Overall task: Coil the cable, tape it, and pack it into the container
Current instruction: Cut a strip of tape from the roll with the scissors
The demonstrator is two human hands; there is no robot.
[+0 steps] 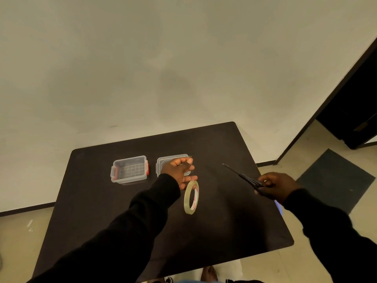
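My left hand (179,171) is raised over the dark table (224,221), thumb and forefinger pinched together. A roll of clear tape (191,197) stands on edge right under its lower fingers, touching them. My right hand (277,185) grips black scissors (242,176), whose closed blades point up and to the left. A clear plastic container (129,169) with red latches sits open at the back left, and nothing shows inside it. Its clear lid (163,160) lies flat beside it, partly hidden by my left hand. No cable is in view.
The table's right edge runs close to my right wrist. Beyond the table are a pale wall, a tiled floor with a dark mat (334,178), and a dark door frame (326,103) at the right. A foot (208,273) shows below the table's front edge.
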